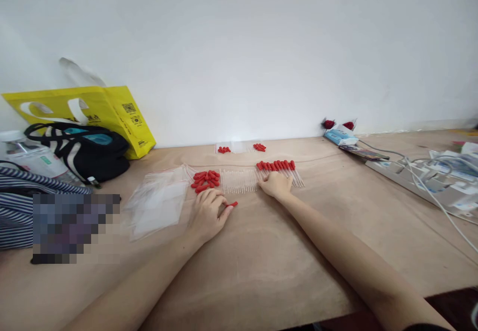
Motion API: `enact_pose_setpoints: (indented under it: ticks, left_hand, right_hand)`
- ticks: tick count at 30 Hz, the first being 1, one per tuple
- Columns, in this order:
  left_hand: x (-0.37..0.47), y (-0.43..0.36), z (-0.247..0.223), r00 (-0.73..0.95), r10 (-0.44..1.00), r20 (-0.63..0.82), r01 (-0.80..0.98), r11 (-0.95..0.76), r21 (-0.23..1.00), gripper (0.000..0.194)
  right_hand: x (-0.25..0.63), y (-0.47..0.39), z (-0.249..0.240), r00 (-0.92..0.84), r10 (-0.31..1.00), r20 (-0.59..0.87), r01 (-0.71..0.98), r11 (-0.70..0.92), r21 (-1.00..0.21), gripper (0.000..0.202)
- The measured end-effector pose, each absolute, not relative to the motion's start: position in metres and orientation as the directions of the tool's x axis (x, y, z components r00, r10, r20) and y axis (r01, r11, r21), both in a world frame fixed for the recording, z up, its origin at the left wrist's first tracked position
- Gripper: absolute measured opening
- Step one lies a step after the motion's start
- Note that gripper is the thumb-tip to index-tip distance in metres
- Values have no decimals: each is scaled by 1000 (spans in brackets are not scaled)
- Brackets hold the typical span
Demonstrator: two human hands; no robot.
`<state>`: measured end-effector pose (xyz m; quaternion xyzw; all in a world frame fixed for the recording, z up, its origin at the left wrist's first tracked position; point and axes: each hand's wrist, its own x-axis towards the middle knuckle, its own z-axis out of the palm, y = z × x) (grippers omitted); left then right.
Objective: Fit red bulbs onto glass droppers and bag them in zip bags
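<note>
Between thumb and fingers, my left hand (211, 212) pinches a small red tapered piece (232, 204) just above the table. Beyond it lies a pile of similar red pieces (205, 179). A row of thin pale sticks (238, 180) runs from that pile toward my right hand (275, 184). My right hand is closed, its fingertips down among the sticks; what they grip is hidden. Behind it, more sticks with red pieces on their far ends (276, 165) lie side by side. Clear plastic zip bags (160, 204) are stacked left of the red pile.
Two small bags with red pieces (239, 147) lie against the wall. A yellow bag (127, 122), a black pouch (93, 154), a plastic bottle (33, 154) and striped cloth (22, 211) crowd the left. Rightward are a blue-white box (340, 136), power strip (414, 176) and cables.
</note>
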<state>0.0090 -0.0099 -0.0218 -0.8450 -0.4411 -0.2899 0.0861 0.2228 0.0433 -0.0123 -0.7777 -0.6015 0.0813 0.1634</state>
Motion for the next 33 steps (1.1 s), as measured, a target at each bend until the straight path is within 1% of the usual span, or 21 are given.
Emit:
enact_pose_setpoints:
  ticks: [4,8,11,13,16,18,20,22,24,27,29,31,33]
  left_hand:
    - [10,-10,-24,450,721,527,790,-597,142,15]
    - [8,-8,-24,481,713,510,770,-622,145,15]
    - [7,-8,-25,502,689,523,742,-654,150,15]
    - [7,-9,-25,513,669,537,719,-677,157,14]
    - [7,-10,-23,540,647,538,687,-708,162,13]
    - [8,-12,-22,556,640,530,672,-722,167,12]
    - [9,-14,-20,563,639,525,663,-728,175,11]
    - [10,-15,-19,565,643,517,661,-728,183,12]
    - [10,-15,-19,569,650,504,662,-726,188,14]
    - [9,-13,-21,583,654,483,660,-727,188,24]
    - [10,-11,-23,593,659,463,662,-726,185,29]
    - [11,-9,-25,594,677,434,679,-712,182,29]
    - [12,-8,-27,583,698,416,700,-691,178,24]
  right_hand:
    - [226,45,-12,280,958,61,880,-231,-414,29]
    - [228,43,-8,284,958,41,867,-238,-438,31]
    - [233,37,-5,257,965,48,868,-209,-451,33]
    - [241,28,-6,199,975,96,880,-135,-456,29]
    - [257,11,-15,-12,978,208,889,106,-446,22]
    - [269,-2,-22,-188,941,283,872,293,-393,20]
    - [279,-11,-29,-303,890,340,850,414,-325,19]
    - [286,-17,-33,-359,860,362,830,472,-298,19]
    - [289,-18,-34,-388,849,359,804,502,-318,21]
    - [286,-16,-32,-414,829,377,755,544,-366,20]
    - [280,-15,-32,-412,815,407,739,560,-374,25]
    - [273,-14,-33,-399,811,428,746,558,-363,33]
    - [266,-14,-36,-405,806,432,747,564,-352,32]
